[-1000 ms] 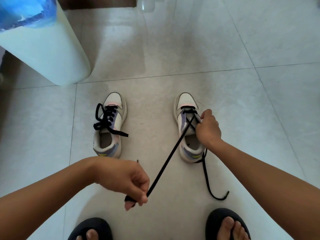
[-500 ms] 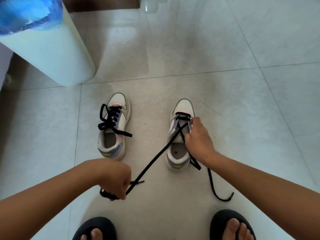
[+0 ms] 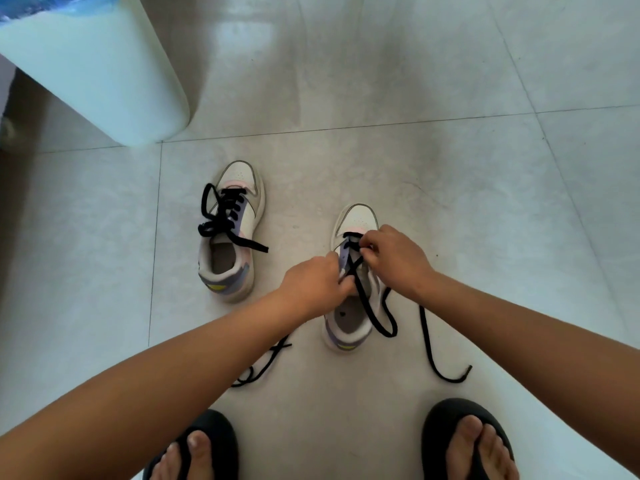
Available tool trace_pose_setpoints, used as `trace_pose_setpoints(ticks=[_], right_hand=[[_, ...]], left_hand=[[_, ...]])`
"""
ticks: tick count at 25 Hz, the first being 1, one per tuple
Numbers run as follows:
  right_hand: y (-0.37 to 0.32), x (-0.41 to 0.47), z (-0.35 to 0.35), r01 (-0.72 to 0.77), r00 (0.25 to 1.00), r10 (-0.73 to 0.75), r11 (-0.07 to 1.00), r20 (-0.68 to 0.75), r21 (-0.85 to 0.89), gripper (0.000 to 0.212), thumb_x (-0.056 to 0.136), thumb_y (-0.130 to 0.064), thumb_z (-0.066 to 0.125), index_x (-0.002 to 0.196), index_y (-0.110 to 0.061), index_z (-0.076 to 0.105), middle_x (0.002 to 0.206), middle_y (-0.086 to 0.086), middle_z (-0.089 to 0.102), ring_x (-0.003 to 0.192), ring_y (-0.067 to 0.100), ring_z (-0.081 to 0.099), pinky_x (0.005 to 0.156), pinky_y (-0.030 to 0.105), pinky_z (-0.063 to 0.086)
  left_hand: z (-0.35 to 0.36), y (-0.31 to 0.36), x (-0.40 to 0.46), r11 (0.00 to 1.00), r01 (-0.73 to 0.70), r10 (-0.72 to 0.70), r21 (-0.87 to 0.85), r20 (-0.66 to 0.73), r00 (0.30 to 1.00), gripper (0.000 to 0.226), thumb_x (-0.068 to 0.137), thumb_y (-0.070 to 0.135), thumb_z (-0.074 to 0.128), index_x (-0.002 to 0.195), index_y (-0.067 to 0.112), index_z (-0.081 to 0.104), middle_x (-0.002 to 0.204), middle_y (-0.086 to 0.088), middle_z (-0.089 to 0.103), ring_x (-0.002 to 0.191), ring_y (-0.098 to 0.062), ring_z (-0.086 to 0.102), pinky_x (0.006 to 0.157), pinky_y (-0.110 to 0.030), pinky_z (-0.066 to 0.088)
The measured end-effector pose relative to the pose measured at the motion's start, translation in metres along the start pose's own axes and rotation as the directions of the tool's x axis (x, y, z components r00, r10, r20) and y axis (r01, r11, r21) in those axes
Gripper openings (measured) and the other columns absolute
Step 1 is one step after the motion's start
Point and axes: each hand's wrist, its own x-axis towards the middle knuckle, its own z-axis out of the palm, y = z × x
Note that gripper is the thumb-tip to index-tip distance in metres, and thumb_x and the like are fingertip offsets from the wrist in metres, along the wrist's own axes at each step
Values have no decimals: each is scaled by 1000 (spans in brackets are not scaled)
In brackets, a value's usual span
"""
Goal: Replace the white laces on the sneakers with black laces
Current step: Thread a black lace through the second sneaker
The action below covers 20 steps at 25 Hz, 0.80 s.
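Two white sneakers with purple and yellow trim stand on the tiled floor. The left sneaker (image 3: 231, 233) carries a black lace threaded through its eyelets with loose ends. Over the right sneaker (image 3: 353, 271) both my hands work. My left hand (image 3: 315, 285) grips the shoe's left eyelet flap with curled fingers. My right hand (image 3: 394, 258) pinches the black lace (image 3: 372, 313) near the front eyelets. One lace end (image 3: 440, 362) trails on the floor to the right; the other (image 3: 263, 365) lies under my left forearm.
A pale cylindrical container (image 3: 100, 67) with a blue top stands at the back left. My feet in black sandals (image 3: 464, 441) are at the bottom edge. Grey floor tiles (image 3: 450, 188) surround the shoes.
My left hand let go of the stretched lace end, which dropped to the floor, and moved up to the right sneaker. My right hand shifted to the front eyelets.
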Motion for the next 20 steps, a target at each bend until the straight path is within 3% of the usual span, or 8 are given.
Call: trace_pose_setpoints(ticks=[2,6,12,16,18,20], right_hand=[[-1,9,1,-9,999,9,1000,41,3,20,94,-26,51,105,-16,65,105,6,53,96,23,54,76,32,45],[-1,20,6,-144,989,131,965,72,218,10,86,-23,62,77,-19,59,97,7,57,82,20,56,67,26,37],[3,19,-3,-124,989,87,919,116,374,16,92,-23,58,86,-11,66,78,-3,58,78,13,52,61,21,35],[3,23,3,43,999,-43,999,22,7,17,91,-21,55,96,-9,66,101,8,51,90,24,52,72,30,41],[3,19,10,227,962,-244,964,-118,-140,16,86,-16,58,89,-7,71,96,12,54,85,32,53,63,34,42],[5,14,21,342,897,-371,927,-240,-154,17,77,-16,60,75,-7,74,82,15,57,70,35,54,54,34,43]], left_hand=[[4,0,1,1000,3,-3,24,-21,1000,32,97,35,39,109,6,47,108,-14,60,97,-32,57,66,-30,32],[6,3,0,999,33,-33,5,-22,999,28,98,28,37,110,4,46,109,-17,59,98,-35,57,67,-31,32],[5,3,-1,967,151,-150,-207,22,988,15,96,19,34,92,8,42,105,-22,59,88,-34,52,67,-32,32],[4,9,1,984,135,-135,-114,3,991,22,97,20,34,102,4,46,104,-19,58,95,-36,55,69,-33,34],[3,11,0,998,65,-65,17,4,998,25,99,17,33,111,1,48,87,-14,50,100,-37,55,72,-37,38],[2,11,-2,994,1,-3,107,21,1000,27,100,13,31,116,2,50,69,-1,26,103,-37,55,78,-39,42]])
